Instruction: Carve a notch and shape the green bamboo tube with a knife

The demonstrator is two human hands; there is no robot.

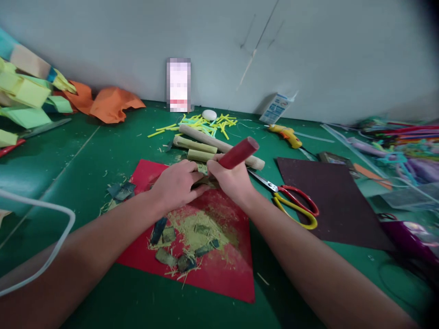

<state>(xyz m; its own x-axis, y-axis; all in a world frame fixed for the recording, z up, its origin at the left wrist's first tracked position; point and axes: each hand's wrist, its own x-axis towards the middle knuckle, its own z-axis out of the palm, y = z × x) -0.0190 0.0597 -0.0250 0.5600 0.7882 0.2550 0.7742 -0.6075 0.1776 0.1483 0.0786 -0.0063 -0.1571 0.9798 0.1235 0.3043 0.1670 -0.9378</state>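
My right hand (229,178) is closed around a tool with a thick red handle (239,152). The handle points up and away to the right, and its working end is blurred low between my hands. My left hand (176,180) is beside it, fingers curled and pinching something small and dark that I cannot make out. Both hands are over a red sheet (236,274) strewn with pale green shavings (202,233) and dark peeled pieces (166,257). Just beyond them lie a short bamboo piece (199,155), a longer one (195,144) and a pale stick (255,162).
Scissors (295,205) with red and yellow handles rest partly on a dark sheet (329,196) at right. Behind are a yellow glue gun (285,135), yellow strips (195,122) and a phone (179,84) against the wall. A white cable (70,217) arches at left.
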